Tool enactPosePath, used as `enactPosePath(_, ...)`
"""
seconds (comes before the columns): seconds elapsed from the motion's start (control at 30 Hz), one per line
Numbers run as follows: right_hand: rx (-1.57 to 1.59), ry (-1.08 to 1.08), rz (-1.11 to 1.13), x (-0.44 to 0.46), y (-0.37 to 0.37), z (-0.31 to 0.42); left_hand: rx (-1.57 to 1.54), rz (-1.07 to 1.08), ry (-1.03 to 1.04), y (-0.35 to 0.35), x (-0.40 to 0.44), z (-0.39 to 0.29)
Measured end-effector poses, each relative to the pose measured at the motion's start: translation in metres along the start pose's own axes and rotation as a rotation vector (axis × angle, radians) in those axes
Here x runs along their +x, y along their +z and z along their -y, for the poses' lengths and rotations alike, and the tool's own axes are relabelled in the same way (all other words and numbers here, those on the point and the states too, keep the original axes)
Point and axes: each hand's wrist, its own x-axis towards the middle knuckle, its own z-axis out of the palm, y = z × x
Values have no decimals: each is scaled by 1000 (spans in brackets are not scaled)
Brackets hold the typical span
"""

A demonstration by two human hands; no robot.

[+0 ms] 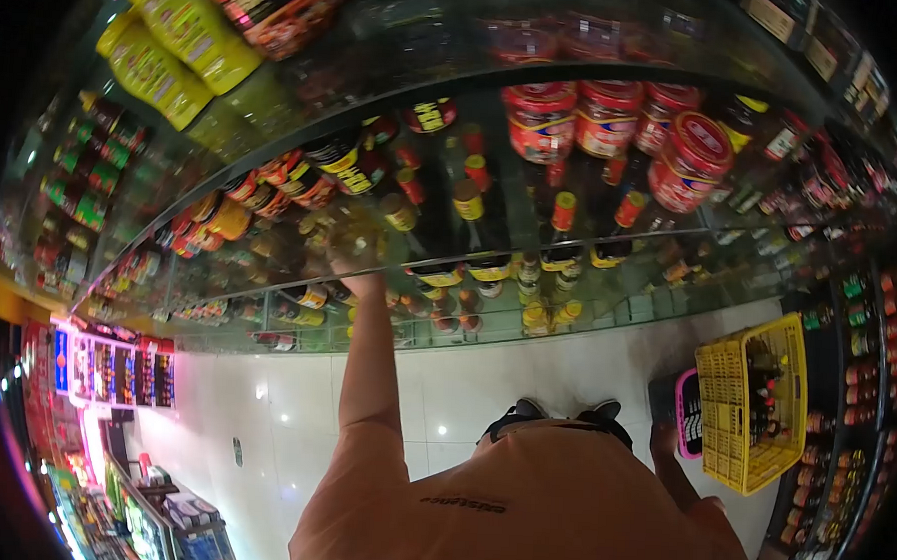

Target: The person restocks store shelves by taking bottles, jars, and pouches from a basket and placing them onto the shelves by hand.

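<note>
My left hand [361, 279] reaches into the glass shelf at centre left, beside dark bottles [470, 203] with yellow labels. Its fingers blur into the small jars and glass around them, so their grip is unclear. Low on the right, my right hand [665, 440] hangs in shadow against a pink-rimmed basket [685, 415]; its fingers are too dark to make out. Just beyond that basket is a yellow crate [725, 412] with dark bottles in it.
Red-lidded jars [606, 119] stand on the shelf at upper right, and yellow-green bottles [157, 67] at upper left. More shelves of jars [810, 481] line the right side. A lit pink display [119, 371] stands at far left. Pale tiled floor [283, 403] lies below.
</note>
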Motion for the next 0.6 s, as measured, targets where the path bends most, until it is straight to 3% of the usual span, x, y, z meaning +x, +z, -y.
enactPosePath(0.03,65,50,12,4,5,1,359,34,98,-5,-1,-19)
enactPosePath(0.07,64,75,59,7,7,0,619,138,125,-12,1,37)
enactPosePath(0.1,80,25,14,1,-1,15,667,198,203,-20,2,64)
enactPosePath(0.13,211,39,-55,1,11,9,1134,282,186,-23,-2,100)
enactPosePath(0.17,197,-23,-7,-1,1,17,707,205,113,-32,0,107)
enactPosePath(0.2,161,-121,-15,1,1,16,1183,213,537,-36,-6,116)
enactPosePath(0.23,148,-97,75,2,-8,20,800,305,90,-30,-9,56)
enactPosePath(0.27,138,-66,109,0,-20,26,1244,387,-106,-20,-20,-19)
enactPosePath(0.3,134,-46,145,2,-31,31,553,96,-33,-31,-39,-37)
enactPosePath(0.33,141,-4,142,4,-37,30,380,11,-77,-19,-62,-106)
enactPosePath(0.37,148,29,142,6,-41,27,444,8,-81,-32,-76,-107)
enactPosePath(0.43,181,103,227,10,-59,20,-9,19,-74,-55,-118,-62)
enactPosePath(0.47,196,182,291,11,-88,32,179,49,-74,-63,-150,-83)
enactPosePath(0.5,201,197,290,14,-97,25,358,147,-236,-77,-177,-81)
enactPosePath(0.53,204,204,288,17,-104,15,382,188,-96,-82,-212,-70)
enactPosePath(0.57,207,208,288,20,-110,3,345,225,-107,-86,-249,-58)
enactPosePath(0.6,148,144,215,23,-116,-11,461,319,-133,-78,-286,-98)
